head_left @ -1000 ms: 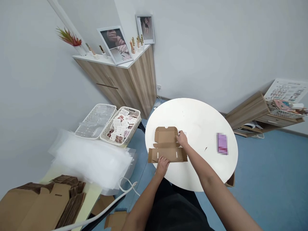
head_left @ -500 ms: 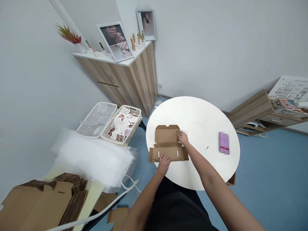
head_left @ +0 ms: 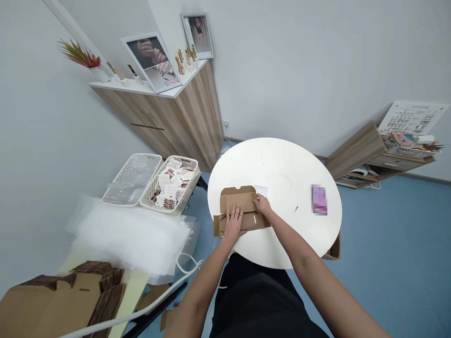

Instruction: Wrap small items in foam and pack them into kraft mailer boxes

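Observation:
A flat brown cardboard box blank [head_left: 237, 201] lies on the near left part of the round white table [head_left: 282, 169]. My left hand [head_left: 234, 222] lies flat on its near panel, fingers stretched out. My right hand [head_left: 262, 205] rests on the blank's right edge, fingers curled against the cardboard. A small white card [head_left: 261, 189] lies just beyond the right hand. A pink packet [head_left: 319, 199] lies further right on the table.
Two white baskets [head_left: 132, 178] stand to the left, one holding small packets [head_left: 171, 188]. Clear plastic bags [head_left: 130, 234] and a stack of flat cardboard blanks [head_left: 63, 295] lie at the near left. A wooden cabinet [head_left: 169, 112] stands against the wall. A low shelf [head_left: 380, 155] sits at right.
My left hand has moved from the blank's near edge up onto its panel. The right hand has shifted slightly nearer along the right edge. The near panel looks partly folded up.

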Action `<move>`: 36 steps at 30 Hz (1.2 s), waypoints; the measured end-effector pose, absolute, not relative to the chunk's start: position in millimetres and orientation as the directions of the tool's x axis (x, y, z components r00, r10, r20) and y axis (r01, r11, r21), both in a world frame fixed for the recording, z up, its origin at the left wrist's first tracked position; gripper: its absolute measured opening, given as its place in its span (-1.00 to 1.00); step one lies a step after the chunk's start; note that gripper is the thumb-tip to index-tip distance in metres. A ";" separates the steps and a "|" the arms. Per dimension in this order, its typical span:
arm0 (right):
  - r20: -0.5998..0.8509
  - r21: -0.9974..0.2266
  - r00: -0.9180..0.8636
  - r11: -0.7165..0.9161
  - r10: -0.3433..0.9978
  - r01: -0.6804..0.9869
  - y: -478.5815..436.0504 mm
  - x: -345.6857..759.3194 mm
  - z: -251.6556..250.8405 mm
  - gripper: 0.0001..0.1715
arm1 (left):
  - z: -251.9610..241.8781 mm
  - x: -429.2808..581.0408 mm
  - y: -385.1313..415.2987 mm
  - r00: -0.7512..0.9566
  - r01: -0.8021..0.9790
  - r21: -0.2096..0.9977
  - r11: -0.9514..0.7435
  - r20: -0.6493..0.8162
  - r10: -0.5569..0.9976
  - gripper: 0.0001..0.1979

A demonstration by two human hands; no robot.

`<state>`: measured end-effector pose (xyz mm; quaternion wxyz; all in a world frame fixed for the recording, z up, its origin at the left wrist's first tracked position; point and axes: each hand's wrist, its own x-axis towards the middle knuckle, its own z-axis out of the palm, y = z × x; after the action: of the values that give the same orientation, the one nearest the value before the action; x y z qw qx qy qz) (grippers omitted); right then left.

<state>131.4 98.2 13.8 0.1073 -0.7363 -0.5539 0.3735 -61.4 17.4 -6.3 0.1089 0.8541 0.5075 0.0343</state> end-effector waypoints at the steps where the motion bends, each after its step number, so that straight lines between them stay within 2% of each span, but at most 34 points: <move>1: -0.433 -0.565 0.110 -0.365 0.895 0.740 98.1 130.7 15.8 -0.66 | -7.9 -61.7 19.7 0.470 0.870 0.218 -0.443 -0.088 0.878 0.09; 6: -0.446 -0.545 0.086 -0.347 0.891 0.763 91.1 129.7 23.7 -0.72 | -19.1 -62.6 23.5 0.453 0.883 0.221 -0.413 -0.172 0.875 0.16; 9: -0.450 -0.527 0.060 -0.319 0.891 0.788 77.9 131.9 25.9 -0.70 | -21.8 -62.5 24.7 0.445 0.883 0.245 -0.401 -0.162 0.881 0.17; 14: -0.469 -0.407 0.062 -0.278 0.881 0.870 54.3 128.1 26.5 -0.76 | -24.9 -60.3 26.9 0.420 0.885 0.281 -0.371 -0.141 0.896 0.20; 20: -0.450 -0.409 0.069 -0.275 0.890 0.870 41.5 110.2 26.1 -0.69 | -25.6 -55.3 26.8 0.376 0.906 0.273 -0.325 -0.162 0.912 0.19; 26: -0.235 -0.385 0.166 -0.249 0.958 0.889 8.7 118.7 33.2 -0.68 | -26.0 -56.5 23.9 0.389 0.899 0.267 -0.348 -0.117 0.914 0.16; 29: -0.382 -0.313 0.242 -0.372 0.892 0.874 -4.7 124.2 35.9 -0.67 | -28.5 -56.5 20.6 0.390 0.898 0.260 -0.356 -0.091 0.916 0.16; 32: -0.534 -0.270 0.269 -0.463 0.801 0.844 -5.2 123.1 34.6 -0.56 | -29.0 -55.2 18.1 0.378 0.905 0.241 -0.350 -0.083 0.922 0.16; 34: -0.558 -0.263 0.269 -0.474 0.785 0.840 -0.7 119.3 32.3 -0.56 | -27.3 -54.0 17.1 0.374 0.908 0.236 -0.346 -0.085 0.923 0.16; 36: -0.553 -0.253 0.255 -0.452 0.793 0.856 4.6 114.6 30.2 -0.65 | -24.5 -53.0 16.3 0.375 0.907 0.243 -0.345 -0.089 0.923 0.15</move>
<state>114.6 4.6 30.2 -0.0495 -0.7906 -0.5213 0.3173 -53.0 16.3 -24.5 0.1266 0.8194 0.5582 0.0318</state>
